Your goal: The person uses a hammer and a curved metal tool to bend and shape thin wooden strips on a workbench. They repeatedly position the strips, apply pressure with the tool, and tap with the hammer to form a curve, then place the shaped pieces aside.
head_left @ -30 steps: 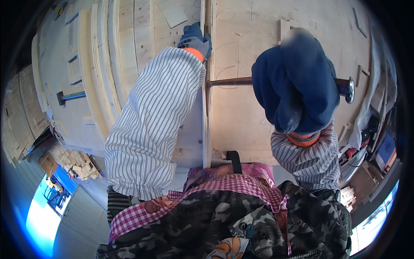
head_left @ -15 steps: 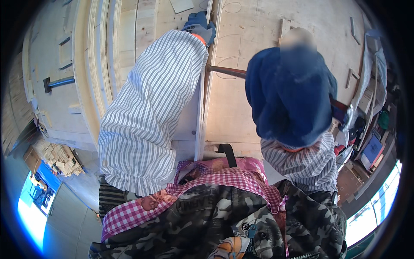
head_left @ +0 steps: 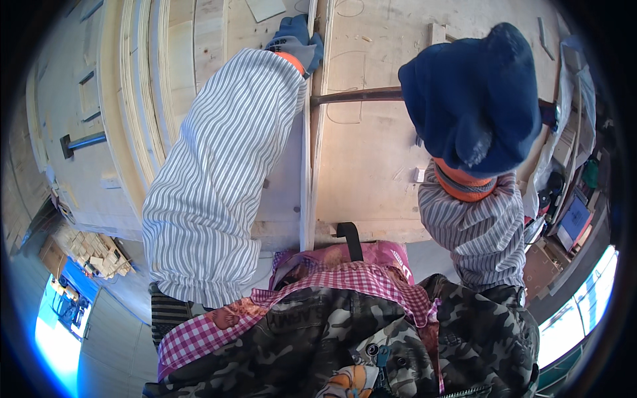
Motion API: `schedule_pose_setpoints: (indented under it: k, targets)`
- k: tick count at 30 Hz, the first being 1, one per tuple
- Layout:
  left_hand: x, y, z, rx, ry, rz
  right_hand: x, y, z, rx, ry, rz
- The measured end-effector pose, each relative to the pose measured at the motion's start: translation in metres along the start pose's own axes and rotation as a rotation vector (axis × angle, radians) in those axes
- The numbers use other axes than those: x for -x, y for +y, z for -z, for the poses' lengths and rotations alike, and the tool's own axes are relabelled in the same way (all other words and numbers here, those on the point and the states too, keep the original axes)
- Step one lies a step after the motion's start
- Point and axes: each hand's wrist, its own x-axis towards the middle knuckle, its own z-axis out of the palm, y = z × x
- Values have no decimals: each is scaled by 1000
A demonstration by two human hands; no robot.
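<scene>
My left hand (head_left: 292,45), in a blue-grey glove, rests on the wooden panel beside a long raised wooden strip (head_left: 309,142). Its thumb lies against the strip and its fingers look curled; whatever they hold is hidden. My right hand (head_left: 474,99) wears a thick dark blue glove with an orange cuff and is closed around a long brown bar (head_left: 361,96), which looks like a pry bar. The bar's left end meets the side of the strip; its other end emerges past the glove at the right.
On the panel at left lies a hammer-like tool with a blue handle (head_left: 87,141). Long parallel wooden slats (head_left: 136,86) run beside my left sleeve. A small wooden block (head_left: 419,175) lies near my right cuff. Clutter and a plastic sheet (head_left: 570,86) line the right edge.
My right hand has moved farther away and to the right, and the bar has swung to lie nearly level across the panel. My left hand stays beside the strip.
</scene>
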Motion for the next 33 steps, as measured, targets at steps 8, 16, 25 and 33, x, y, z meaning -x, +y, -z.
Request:
schedule_pose_setpoints:
  k: [8,16,25,33]
  targets:
    - [17,12,28,136,-199,-129,29,-18,52,-340,103,-458]
    - [26,36,26,-212,-59,-127,67,-1,72,-502,426,-335]
    - [22,35,47,-246,328,54,-12,-29,-29,-189,816,-640]
    - [87,8,86,571,113,-60,-45,-34,-67,-95,685,-951]
